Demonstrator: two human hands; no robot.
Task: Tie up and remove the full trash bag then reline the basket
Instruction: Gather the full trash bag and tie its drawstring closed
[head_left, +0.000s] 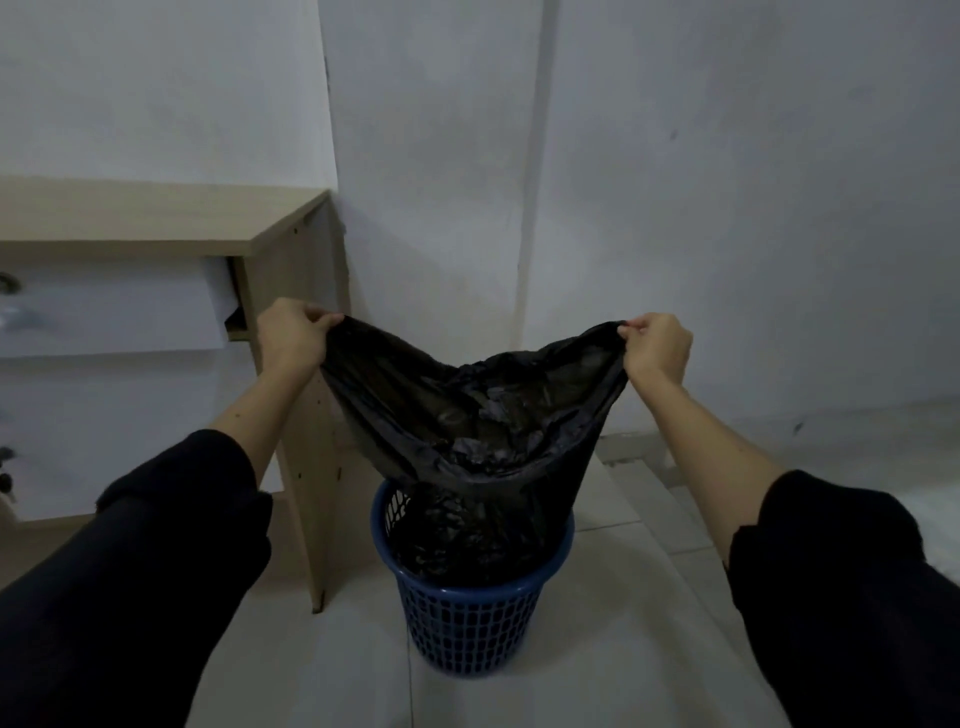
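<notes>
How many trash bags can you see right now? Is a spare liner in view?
1. The black trash bag hangs over the blue basket, its lower part inside, its rim pinched by the left hand and right hand. No spare liner shows; one may lie out of view.

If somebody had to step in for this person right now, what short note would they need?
Left hand: pinching the left corner of the black trash bag rim, raised.
Right hand: pinching the right corner, raised at about the same height.
Bag: mouth stretched open between the hands, crumpled trash visible inside; its lower part still sits in the blue basket, which stands on the floor beside a wooden desk.
Done: rim pulled free of the basket and lifted.
Left: tie the bag shut, lift it out, fit a new liner. No spare liner is in view.
</notes>
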